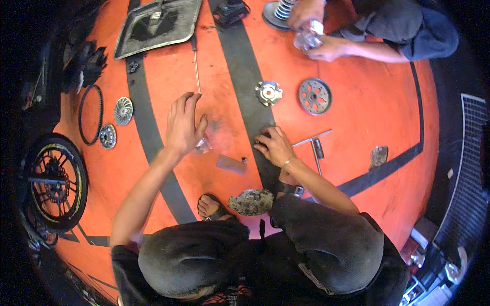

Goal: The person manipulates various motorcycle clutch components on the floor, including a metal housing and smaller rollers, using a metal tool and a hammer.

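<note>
Crumpled clear plastic [202, 146] lies on the orange floor [168, 86] just under the fingertips of the left hand [182, 125], which hovers flat with fingers spread and slack, gripping nothing. The right hand [275, 146] rests knuckles-up on the grey floor stripe [245, 76], fingers curled down onto it; whether they pinch anything small I cannot tell. Between the two hands sits a small dark bolt [244, 159], beside a grey rectangular plate [230, 164].

Just right of the right hand's fingers lies a T-handle wrench [315, 144]. Beyond the fingertips sit a silver ramp plate [268, 93] and a round clutch disc [315, 96]. A long thin rod [196, 66] runs away from the left fingertips.

My judgement: the bolt is tiny and loose, so a sweep of either wrist could send it rolling. The plastic is light and could slide off under a careless brush.

Bare floor opens ahead of both sets of fingers. Farther out, another person's hands [314, 35] work on a metal part, so reaching that way is crowded.
</note>
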Tool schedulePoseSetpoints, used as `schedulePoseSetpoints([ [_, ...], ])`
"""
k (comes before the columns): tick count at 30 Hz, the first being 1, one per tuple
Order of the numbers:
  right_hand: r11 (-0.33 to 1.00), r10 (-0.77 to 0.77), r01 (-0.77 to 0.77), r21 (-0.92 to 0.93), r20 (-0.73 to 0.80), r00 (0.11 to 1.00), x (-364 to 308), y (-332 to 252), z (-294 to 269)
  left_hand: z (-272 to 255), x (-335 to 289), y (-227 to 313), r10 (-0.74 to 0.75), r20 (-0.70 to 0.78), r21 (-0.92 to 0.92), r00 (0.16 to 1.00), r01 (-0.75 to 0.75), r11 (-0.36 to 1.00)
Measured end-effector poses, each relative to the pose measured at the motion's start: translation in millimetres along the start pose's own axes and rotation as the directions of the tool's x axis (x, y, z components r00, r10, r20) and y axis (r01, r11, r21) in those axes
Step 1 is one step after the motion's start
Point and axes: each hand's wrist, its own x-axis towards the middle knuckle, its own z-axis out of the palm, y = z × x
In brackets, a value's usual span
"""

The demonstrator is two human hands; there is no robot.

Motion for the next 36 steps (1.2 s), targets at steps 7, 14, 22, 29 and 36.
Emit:
schedulePoseSetpoints([
  [7,0.610,0.571,-0.409,0.678,-0.018,0.821,-12,8,-18,51,131,72,-0.029,0.619,0.096,0.785,-0.040,0.995],
  [14,0.054,0.614,-0.171,0.984,0.102,0.782,-5,1,-91,155,130,101,-0.236,0.408,0.067,0.882,0.229,0.971],
  [22,0.050,0.480,-0.070,0.996,0.038,0.876,-2,-37,-144,147,105,83,-0.293,0.357,-0.454,0.887,0.439,0.775],
  [29,0.220,0.568,-0.098,0.971,-0.046,0.822,1,-50,-165,30,94,141,-0.119,0.399,-0.917,0.909,0.392,-0.077],
  [36,0.299,0.546,-0.013,0.954,-0.160,0.823,27,-71,-191,-28,85,162,-0.104,0.241,-0.970,0.965,0.236,-0.059],
])
